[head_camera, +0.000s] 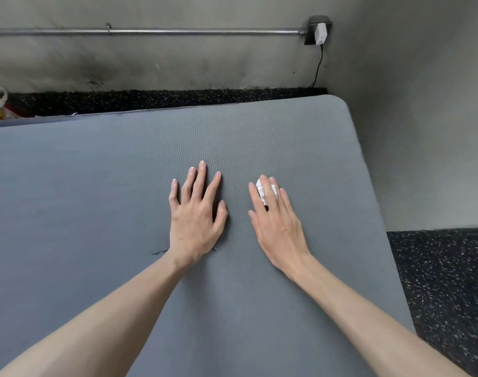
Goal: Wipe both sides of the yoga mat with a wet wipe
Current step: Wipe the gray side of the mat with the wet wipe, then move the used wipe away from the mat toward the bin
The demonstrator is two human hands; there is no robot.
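Right hand (277,227) presses wet wipe (262,192) onto yoga mat (96,200).

— How do the hands lie?
— Left hand (195,219) flat, palm down, fingers straight and spread. Right hand (276,224) palm down too, fingers straight, close together; both forearms bare, reaching forward.

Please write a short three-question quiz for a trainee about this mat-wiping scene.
1. True or false: the left hand lies flat, fingers spread, on the grey textured yoga mat.
2. Which hand presses the crumpled white wet wipe onto the mat? A) left B) right C) neither
3. Fill in: a white charger is plugged into a wall ____.

Key: 1 true. 2 B, the right hand, with fairly straight fingers. 3 socket.
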